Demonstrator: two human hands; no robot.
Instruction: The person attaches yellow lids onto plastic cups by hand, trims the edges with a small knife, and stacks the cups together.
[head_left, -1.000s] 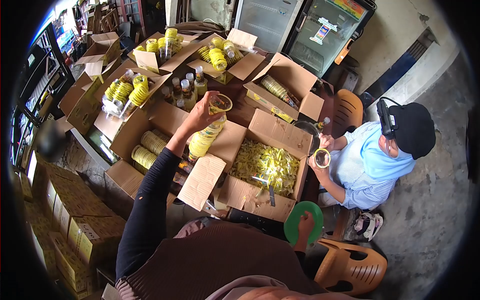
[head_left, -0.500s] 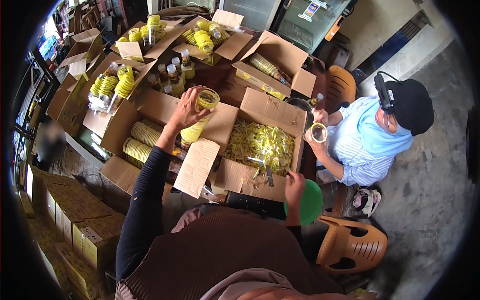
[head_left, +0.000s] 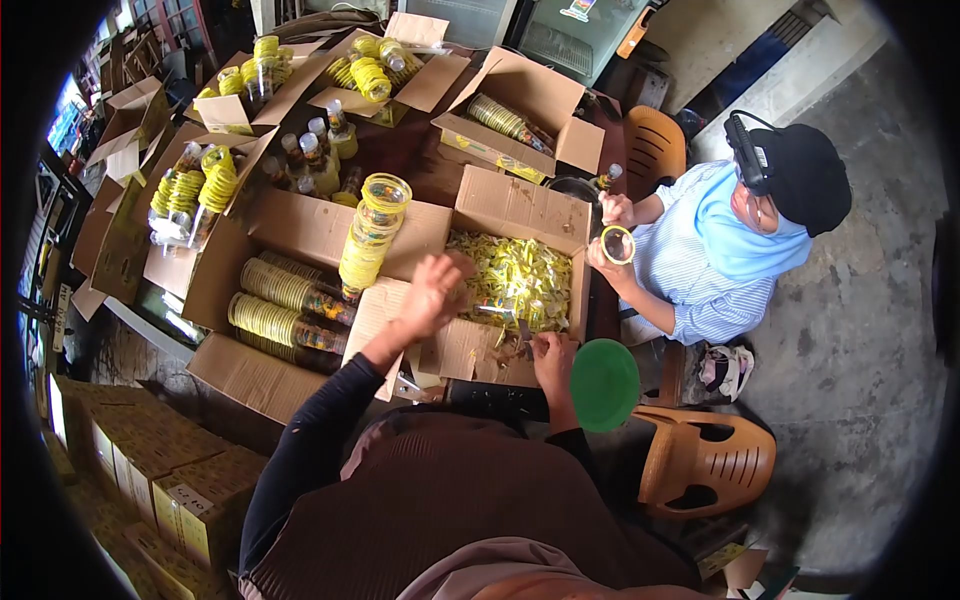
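Note:
My left hand (head_left: 432,298), slightly blurred, is held over the near flaps between two cardboard boxes, its fingers apart and nothing in them. Just beyond it stands a tall stack of clear plastic cups with yellow rims (head_left: 372,225). My right hand (head_left: 555,362) is at the near edge of the box of yellow wrapper strips (head_left: 515,280), with its fingers closed on a dark, narrow knife (head_left: 526,338). Beside that hand is a round green plastic basin (head_left: 604,385). More stacked cups (head_left: 275,322) lie in the open box on the left.
A person (head_left: 730,230) at the right holds a yellow-rimmed cup (head_left: 617,244). Several bottles (head_left: 318,160) stand mid-table. Boxes of yellow-ringed items (head_left: 190,195) line the far left. An orange chair (head_left: 705,465) is at the near right, stacked cartons (head_left: 150,470) at the near left.
My left hand has let go of the cup stack, which now stands alone, and moved nearer and right. My right hand has moved left from beside the basin onto the knife.

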